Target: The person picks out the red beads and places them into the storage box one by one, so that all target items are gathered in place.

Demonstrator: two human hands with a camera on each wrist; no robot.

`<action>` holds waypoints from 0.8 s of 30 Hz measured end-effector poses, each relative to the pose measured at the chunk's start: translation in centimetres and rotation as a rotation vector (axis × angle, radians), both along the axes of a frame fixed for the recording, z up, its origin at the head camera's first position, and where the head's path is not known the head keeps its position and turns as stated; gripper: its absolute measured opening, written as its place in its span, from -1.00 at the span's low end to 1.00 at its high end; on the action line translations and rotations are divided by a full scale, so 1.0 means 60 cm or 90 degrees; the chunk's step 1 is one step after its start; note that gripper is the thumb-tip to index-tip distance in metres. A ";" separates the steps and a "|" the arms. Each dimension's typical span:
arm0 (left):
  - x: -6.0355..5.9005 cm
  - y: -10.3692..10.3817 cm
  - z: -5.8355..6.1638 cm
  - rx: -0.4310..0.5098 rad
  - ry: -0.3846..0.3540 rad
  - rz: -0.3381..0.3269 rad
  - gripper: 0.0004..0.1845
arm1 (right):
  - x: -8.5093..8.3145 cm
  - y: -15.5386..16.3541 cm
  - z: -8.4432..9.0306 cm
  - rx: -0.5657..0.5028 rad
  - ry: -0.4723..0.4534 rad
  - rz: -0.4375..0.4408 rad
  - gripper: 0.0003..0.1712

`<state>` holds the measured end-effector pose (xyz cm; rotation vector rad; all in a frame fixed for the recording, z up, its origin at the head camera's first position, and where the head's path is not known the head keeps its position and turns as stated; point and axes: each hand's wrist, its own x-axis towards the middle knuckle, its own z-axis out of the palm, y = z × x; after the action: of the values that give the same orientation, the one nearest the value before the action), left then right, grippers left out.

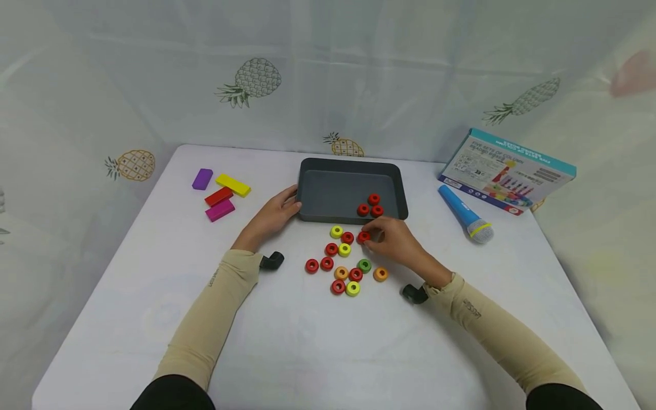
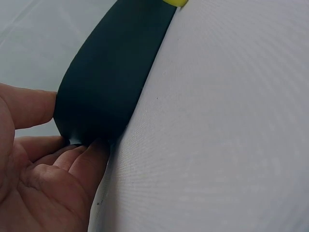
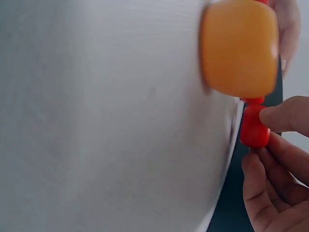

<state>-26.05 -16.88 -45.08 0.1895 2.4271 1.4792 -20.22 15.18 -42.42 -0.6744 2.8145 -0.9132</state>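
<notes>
Beige-sleeved forearms lie nearest you, entering from 7 and 5 o'clock across the white cloth-covered table [image 1: 128, 296]. Your left hand [image 1: 271, 219] rests its curled fingers and thumb against the corner of the dark grey rectangular metal tray [image 1: 307, 191], steadying it. Your right hand [image 1: 397, 242] pinches a small red ring-shaped bead [image 1: 363, 237] between thumb and fingers [image 3: 285, 118], just outside the tray's near wall. Three red ring beads [image 1: 371, 206] already sit inside at the tray's 5 o'clock corner. By this count sorting is early: five red beads remain loose in the mixed cluster of red, yellow, orange and green rings [image 1: 344, 263], toward 6 o'clock.
</notes>
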 end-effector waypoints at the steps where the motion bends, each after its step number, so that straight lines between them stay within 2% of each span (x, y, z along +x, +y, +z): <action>1: 0.000 0.000 0.000 0.000 -0.001 0.000 -0.30 | 0.000 0.001 0.002 -0.001 0.002 0.001 -0.66; 17: 0.001 0.000 -0.004 -0.005 0.002 0.003 -0.30 | -0.012 0.000 0.025 -0.029 0.037 0.013 -0.71; 24: -0.001 0.001 -0.006 0.001 0.005 -0.002 -0.30 | -0.021 0.000 0.036 -0.048 0.027 0.010 -0.70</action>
<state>-26.13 -16.84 -45.43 0.1991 2.4310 1.4826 -21.51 15.17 -40.28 -0.7323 2.8193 -1.0195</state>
